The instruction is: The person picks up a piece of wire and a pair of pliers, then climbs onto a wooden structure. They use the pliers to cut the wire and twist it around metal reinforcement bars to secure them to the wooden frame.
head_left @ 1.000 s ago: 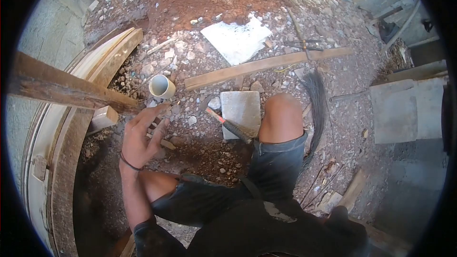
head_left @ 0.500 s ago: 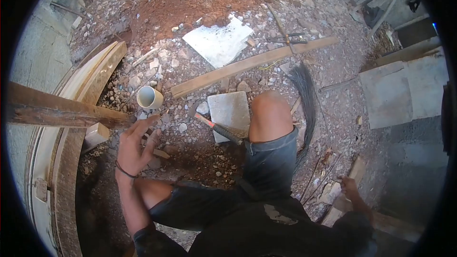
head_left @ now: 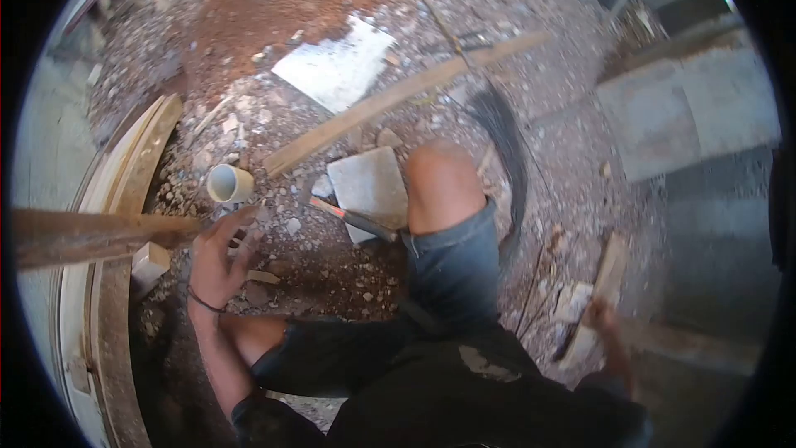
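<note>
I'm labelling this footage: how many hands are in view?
2. The left hand is just below the pale cup, toward the picture's left; the blurred right hand is at lower right, by a plank. No other hand shows.

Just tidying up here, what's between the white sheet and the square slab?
In the head view, the long plank, then small stones near the slab.

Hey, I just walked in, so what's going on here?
Someone sits or crouches over rubble-strewn ground. Their left hand, fingers curled, is beside the end of a wooden beam; whether it holds anything is unclear. The right hand is down by a plank, too blurred to tell its grip. Between the hands, a hammer leans on a pale slab, near a bundle of dark wires.
</note>
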A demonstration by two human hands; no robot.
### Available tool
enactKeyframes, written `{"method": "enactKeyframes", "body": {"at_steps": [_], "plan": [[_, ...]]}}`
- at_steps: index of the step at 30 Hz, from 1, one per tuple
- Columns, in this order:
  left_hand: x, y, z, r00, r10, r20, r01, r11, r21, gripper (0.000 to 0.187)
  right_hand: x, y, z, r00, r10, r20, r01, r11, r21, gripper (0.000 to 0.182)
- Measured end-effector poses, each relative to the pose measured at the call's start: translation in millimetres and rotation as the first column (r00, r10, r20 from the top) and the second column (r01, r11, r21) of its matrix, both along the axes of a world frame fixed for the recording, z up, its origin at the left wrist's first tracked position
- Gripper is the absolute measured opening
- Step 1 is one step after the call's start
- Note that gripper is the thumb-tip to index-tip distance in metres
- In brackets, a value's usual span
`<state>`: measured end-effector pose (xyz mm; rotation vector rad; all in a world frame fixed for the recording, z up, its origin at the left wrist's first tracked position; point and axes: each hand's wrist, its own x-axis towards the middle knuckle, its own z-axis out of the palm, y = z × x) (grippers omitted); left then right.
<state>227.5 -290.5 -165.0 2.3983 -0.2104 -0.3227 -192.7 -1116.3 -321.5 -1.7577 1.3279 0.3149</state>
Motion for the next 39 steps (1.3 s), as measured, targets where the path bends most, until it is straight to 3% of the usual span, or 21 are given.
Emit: {"method": "enactKeyframes", "body": {"at_steps": [1,3,5,6,7,8,9,10,11,14,19,21,23,25,29,31,32,35,37,38,39], "plan": [[2,-3,0,1.000,0.011,0.003,-0.011,1.000,-0.010,0.029,69,48,71,0.976,0.162,-0.147,-0.156,0.986,0.052,0.025],[3,-5,-1,1.000,0.019,0.013,-0.019,1.000,-0.015,0.030,142,98,134,0.947,0.249,-0.202,-0.214,0.960,0.179,0.032],[-1,-1,-6,0.985,-0.043,0.167,0.038,0.999,0.032,0.030,123,86,108,0.868,0.473,-0.151,-0.455,0.879,0.142,0.033],[-3,0,-4,0.990,-0.023,0.137,0.015,0.998,0.063,0.029,102,73,83,0.734,0.668,-0.125,-0.661,0.744,0.097,0.037],[-3,1,-1,0.990,-0.009,0.144,0.000,0.998,0.060,0.029,71,59,40,0.594,0.730,-0.338,-0.710,0.674,0.205,0.035],[-4,1,2,0.994,0.007,0.107,-0.012,0.999,0.047,0.030,33,68,3,0.369,0.909,-0.193,-0.921,0.386,0.057,0.035],[-5,1,4,0.998,0.017,0.065,-0.020,0.999,0.035,0.030,28,112,-6,0.102,0.984,-0.144,-0.976,0.071,-0.206,0.034],[-5,1,3,0.998,0.025,0.061,-0.027,0.999,0.030,0.030,16,156,-1,0.393,0.837,-0.381,-0.902,0.431,0.017,0.033],[-4,2,3,0.999,0.027,0.024,-0.028,0.998,0.051,0.031,37,209,20,0.308,0.864,-0.400,-0.920,0.378,0.108,0.032],[-3,3,1,0.999,0.014,0.031,-0.016,0.998,0.060,0.032,24,222,-15,0.360,0.868,-0.342,-0.902,0.417,0.110,0.026],[-4,10,-8,0.990,-0.065,0.125,0.059,0.997,0.049,0.032,13,182,-23,0.389,0.836,-0.387,-0.899,0.436,0.038,0.017],[-7,7,-6,0.998,-0.047,0.045,0.045,0.998,0.045,0.032,15,135,-2,0.374,0.789,-0.487,-0.914,0.402,-0.052,0.014],[-2,6,-11,0.994,-0.109,0.016,0.108,0.993,0.052,0.033,30,65,26,0.361,0.709,-0.606,-0.932,0.302,-0.201,0.012],[8,1,-12,0.984,-0.167,0.064,0.165,0.986,0.034,0.033,76,3,82,0.350,0.573,-0.741,-0.928,0.101,-0.360,0.012],[27,-36,21,0.915,-0.353,0.194,0.358,0.934,0.009,0.034,248,-48,226,0.447,0.210,-0.870,-0.673,-0.562,-0.481,0.016],[36,-59,41,0.853,-0.402,0.334,0.425,0.905,0.007,0.038,360,6,324,0.592,0.165,-0.789,-0.384,-0.803,-0.456,0.019],[40,-71,50,0.813,-0.364,0.455,0.425,0.905,-0.036,0.042,433,64,372,0.578,0.575,-0.580,-0.087,-0.663,-0.744,0.045],[48,-105,91,0.615,-0.129,0.778,0.302,0.950,-0.082,0.061,546,257,486,0.361,0.752,-0.551,0.198,-0.639,-0.743,0.023],[57,-116,126,0.417,0.066,0.906,0.258,0.948,-0.188,0.081,568,393,515,0.202,0.763,-0.614,0.260,-0.646,-0.718,0.014],[63,-119,143,0.404,0.061,0.913,0.248,0.953,-0.174,0.081,539,462,518,0.064,0.810,-0.583,0.049,-0.586,-0.809,0.018],[67,-121,158,0.371,0.237,0.898,0.205,0.922,-0.329,0.086,510,531,522,-0.031,0.866,-0.499,-0.178,-0.496,-0.850,0.022]]}}
